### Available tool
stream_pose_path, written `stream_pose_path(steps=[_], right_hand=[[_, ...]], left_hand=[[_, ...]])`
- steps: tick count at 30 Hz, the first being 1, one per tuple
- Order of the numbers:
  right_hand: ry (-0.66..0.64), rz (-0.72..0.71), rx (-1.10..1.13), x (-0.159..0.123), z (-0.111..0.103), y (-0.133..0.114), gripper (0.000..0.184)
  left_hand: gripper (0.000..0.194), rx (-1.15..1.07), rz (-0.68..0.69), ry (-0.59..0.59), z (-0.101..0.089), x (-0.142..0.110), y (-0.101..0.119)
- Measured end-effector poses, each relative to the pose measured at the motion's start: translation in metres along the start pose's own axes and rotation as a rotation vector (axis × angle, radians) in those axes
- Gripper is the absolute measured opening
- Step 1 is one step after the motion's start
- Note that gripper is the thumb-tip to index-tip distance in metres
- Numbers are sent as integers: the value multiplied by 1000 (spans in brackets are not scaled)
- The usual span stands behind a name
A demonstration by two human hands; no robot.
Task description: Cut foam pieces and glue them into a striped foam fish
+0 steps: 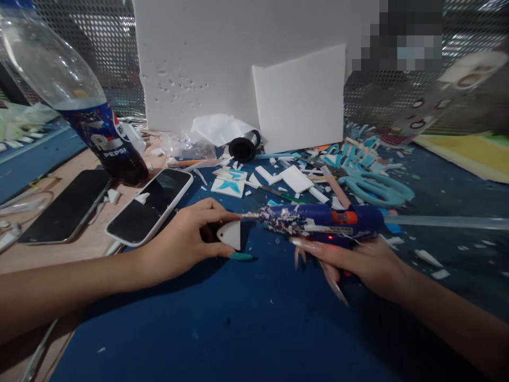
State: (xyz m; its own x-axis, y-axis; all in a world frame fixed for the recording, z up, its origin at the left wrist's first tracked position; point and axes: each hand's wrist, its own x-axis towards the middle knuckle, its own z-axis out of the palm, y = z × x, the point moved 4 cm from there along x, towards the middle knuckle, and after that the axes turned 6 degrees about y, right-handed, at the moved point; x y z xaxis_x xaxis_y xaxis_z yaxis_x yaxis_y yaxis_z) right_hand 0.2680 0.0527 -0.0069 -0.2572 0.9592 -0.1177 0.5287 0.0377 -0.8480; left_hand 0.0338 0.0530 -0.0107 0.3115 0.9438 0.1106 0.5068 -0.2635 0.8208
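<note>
A small white foam piece (231, 235) with a dark dot on it is pinched between the thumb and forefinger of my left hand (199, 231), just above the blue table. In my right hand (358, 260) is a blue hot glue gun (318, 220), its fingers wrapped about the handle and a small red light glowing near the trigger. White scraps cling to the gun's front. Its metal nozzle points left and reaches the forefinger and upper edge of the foam piece; I cannot tell whether they touch. A clear glue stick (445, 221) sticks out of the gun's rear.
Two phones (66, 207) and a Pepsi bottle (105, 138) stand or lie at the left. Blue-handled scissors (377, 188), foam scraps (296, 179) and a black-cored roll (243, 147) lie behind my hands. White foam sheets (300, 101) stand upright at the back.
</note>
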Motion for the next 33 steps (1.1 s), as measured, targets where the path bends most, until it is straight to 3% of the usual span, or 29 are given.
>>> stream_pose_path(steps=[3, 6, 9, 12, 14, 18, 25, 33], right_hand=[[184, -230, -145, 3, -10, -9, 24], [381, -493, -439, 3, -17, -22, 13], [459, -595, -709, 3, -18, -27, 16], [397, -468, -910, 4, -14, -25, 30], [287, -382, -975, 2, -11, -23, 46], [8, -391, -1043, -5, -5, -18, 69], [-101, -552, -1051, -6, -4, -18, 68], [-242, -479, -875, 5, 8, -27, 72]], left_hand=[[43, 53, 3, -10, 1, 0, 1], [43, 102, 29, -5, 2, -1, 0], [45, 212, 84, 13, 3, -1, -2], [47, 363, 177, 44, 4, -3, -4], [49, 393, 177, 35, 5, -4, -5], [52, 358, 143, 22, 5, -6, -4], [51, 302, 102, 18, 4, -6, 1], [47, 371, 121, 55, 6, -8, 1]])
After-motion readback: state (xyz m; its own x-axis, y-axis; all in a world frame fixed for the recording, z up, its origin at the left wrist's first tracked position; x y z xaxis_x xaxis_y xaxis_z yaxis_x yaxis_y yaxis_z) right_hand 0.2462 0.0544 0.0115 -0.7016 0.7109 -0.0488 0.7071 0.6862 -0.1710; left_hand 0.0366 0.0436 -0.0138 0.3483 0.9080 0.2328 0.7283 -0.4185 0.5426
